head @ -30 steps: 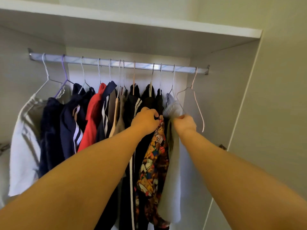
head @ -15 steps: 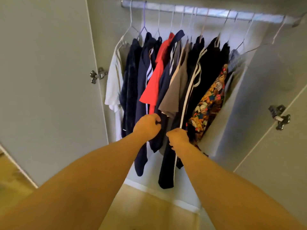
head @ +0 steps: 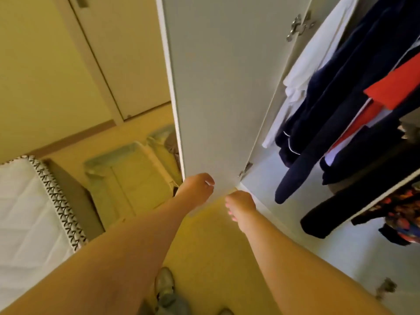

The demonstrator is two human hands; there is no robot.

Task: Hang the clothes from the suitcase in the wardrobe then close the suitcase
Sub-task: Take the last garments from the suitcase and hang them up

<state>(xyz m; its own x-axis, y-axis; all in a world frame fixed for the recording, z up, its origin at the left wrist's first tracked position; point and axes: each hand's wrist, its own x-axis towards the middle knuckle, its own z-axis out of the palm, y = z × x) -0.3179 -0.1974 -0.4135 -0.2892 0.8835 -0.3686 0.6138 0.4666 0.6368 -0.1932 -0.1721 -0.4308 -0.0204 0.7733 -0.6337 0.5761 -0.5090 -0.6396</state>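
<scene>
On the floor, up-left of the left hand (head: 197, 187): an open pale teal-rimmed suitcase (head: 131, 178), partly hidden behind the white wardrobe door (head: 216, 87). Right hand (head: 240, 204) is farther; both hands apart, empty, loosely curled.

Plain pale grey on the wardrobe door (head: 227, 87), just beyond the left fingers (head: 210, 182). Left of those fingers, cream with pale teal edging on the suitcase (head: 127, 178); further left, quilted white with a black-and-white zigzag border on the mattress (head: 27, 212). Right of the right fingers (head: 230, 209): white shirt (head: 302, 71), navy garment (head: 318, 110) with thin white piping, red top (head: 391, 92), multicoloured print (head: 404, 212) on black.
</scene>
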